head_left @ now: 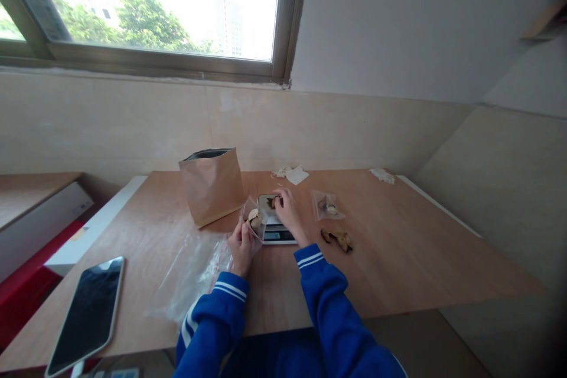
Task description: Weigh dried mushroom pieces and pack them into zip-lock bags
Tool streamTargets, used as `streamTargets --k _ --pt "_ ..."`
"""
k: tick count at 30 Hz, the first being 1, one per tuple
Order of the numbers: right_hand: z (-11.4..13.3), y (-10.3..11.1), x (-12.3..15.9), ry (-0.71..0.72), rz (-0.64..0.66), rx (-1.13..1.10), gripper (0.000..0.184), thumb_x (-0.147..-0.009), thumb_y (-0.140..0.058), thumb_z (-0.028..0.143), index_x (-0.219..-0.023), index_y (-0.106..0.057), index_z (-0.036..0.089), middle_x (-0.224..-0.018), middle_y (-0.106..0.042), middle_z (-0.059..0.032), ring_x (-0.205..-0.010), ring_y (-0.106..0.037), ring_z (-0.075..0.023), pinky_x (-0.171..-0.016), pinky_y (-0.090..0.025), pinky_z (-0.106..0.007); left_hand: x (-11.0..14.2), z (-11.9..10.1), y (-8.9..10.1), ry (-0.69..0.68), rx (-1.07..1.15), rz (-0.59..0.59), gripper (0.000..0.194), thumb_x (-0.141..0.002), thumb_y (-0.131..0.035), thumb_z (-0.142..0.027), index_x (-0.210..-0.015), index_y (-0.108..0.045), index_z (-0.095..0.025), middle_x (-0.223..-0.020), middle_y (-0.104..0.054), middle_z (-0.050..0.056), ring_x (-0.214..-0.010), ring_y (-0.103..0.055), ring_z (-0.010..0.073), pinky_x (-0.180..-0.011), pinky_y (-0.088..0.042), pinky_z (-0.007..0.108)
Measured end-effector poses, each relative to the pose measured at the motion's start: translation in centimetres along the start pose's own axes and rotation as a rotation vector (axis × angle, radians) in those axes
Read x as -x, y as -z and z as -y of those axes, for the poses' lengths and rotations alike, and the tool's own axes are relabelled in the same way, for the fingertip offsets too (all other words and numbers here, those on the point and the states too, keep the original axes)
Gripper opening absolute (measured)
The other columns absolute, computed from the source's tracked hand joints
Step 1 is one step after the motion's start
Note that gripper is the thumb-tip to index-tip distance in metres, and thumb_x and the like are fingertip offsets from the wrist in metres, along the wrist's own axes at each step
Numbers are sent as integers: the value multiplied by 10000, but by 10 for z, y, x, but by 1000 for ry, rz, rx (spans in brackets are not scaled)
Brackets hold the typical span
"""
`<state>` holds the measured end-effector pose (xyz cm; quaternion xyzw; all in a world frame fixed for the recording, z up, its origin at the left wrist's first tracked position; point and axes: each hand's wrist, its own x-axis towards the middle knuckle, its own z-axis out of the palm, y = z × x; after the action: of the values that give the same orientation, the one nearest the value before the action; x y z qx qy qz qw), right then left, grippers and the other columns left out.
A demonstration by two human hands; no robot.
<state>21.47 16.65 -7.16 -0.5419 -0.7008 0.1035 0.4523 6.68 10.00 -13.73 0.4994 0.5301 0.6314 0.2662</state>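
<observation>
My left hand (240, 247) grips a small clear zip bag (246, 208) with pale dried slices (254, 220) inside, held upright at the scale's left side. Over the pan of the small digital scale (279, 236), my right hand (289, 212) has its fingers closed on a dark brown dried piece (270, 202). Whether that piece rests on the pan, I cannot tell. More brown dried pieces (342, 241) lie on the table right of the scale. Behind them is another filled zip bag (319, 207). Part of the scale is hidden by my hands and the bag.
An open brown paper bag (212, 192) stands behind my left hand. Clear plastic bags (190, 274) lie beside my left forearm. A tablet (91, 301) with a cable is at the table's left front. White scraps (296, 175) lie near the wall.
</observation>
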Motion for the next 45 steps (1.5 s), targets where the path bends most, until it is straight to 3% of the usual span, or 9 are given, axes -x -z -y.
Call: streamTargets --k 5,11,19,25,31,34,38,42,45 --pt "-24 -14 -7 71 272 333 394 -834 -557 126 -1227 -579 148 -1334 -527 -176 -1285 -455 -268 -1064 -361 -452 0 -1 0 26 97 3 412 -921 -410 -513 -621 -422 -230 -500 -408 -43 -469 -372 124 -497 -335 255" --pt "-20 -16 -7 86 258 411 287 -865 -583 148 -1150 -619 138 -1145 -619 -165 -1103 -563 -272 -957 -445 -425 0 0 -1 33 125 -1 412 -923 -431 -505 -621 -436 -224 -490 -399 -50 -460 -365 117 -482 -321 250" --pt "18 -3 -13 -123 12 -320 283 -892 -549 396 -980 -665 154 -925 -709 -92 -813 -657 -185 -756 -538 -324 0 -1 -1 29 86 -4 437 -915 -418 -534 -606 -417 -224 -491 -406 -45 -466 -381 118 -481 -323 249" --pt "56 -5 -10 -343 316 -673 293 -804 -667 435 -852 -674 146 -702 -670 -35 -572 -612 -141 -419 -452 -205 1 -7 -1 11 91 -25 410 -922 -413 -518 -643 -460 -221 -524 -465 -30 -477 -414 121 -493 -349 249" --pt "61 -21 -2 -404 301 -513 247 -722 -703 87 -935 -603 165 -752 -683 -15 -678 -680 -158 -609 -557 -262 2 -9 1 -5 92 -24 407 -919 -418 -515 -680 -532 -205 -554 -553 1 -493 -483 134 -490 -365 253" --pt "69 -23 3 -244 364 -338 114 -804 -592 78 -844 -631 177 -773 -702 -28 -741 -677 -158 -687 -535 -261 2 -8 1 -5 98 -19 395 -916 -430 -508 -732 -582 -193 -576 -584 9 -511 -511 142 -496 -379 253" --pt "83 -17 10 -15 496 -110 307 -891 -447 110 -672 -646 191 -704 -697 -24 -708 -644 -161 -700 -479 -257 1 -7 1 -26 103 -42 384 -912 -440 -502 -926 -638 -173 -693 -652 30 -590 -563 158 -540 -419 257" --pt "80 -4 8 9 396 -41 253 -905 -476 172 -842 -714 229 -855 -739 -25 -804 -658 -184 -764 -461 -288 2 -6 0 -17 115 -56 384 -932 -418 -489 -730 -560 -196 -564 -549 -6 -517 -492 134 -505 -386 248" --pt "54 7 -2 -41 235 31 261 -910 -459 172 -916 -714 227 -921 -730 -37 -859 -654 -198 -812 -456 -312 2 -5 0 7 138 -46 416 -943 -408 -484 -634 -467 -212 -511 -490 -23 -475 -450 117 -486 -361 243"
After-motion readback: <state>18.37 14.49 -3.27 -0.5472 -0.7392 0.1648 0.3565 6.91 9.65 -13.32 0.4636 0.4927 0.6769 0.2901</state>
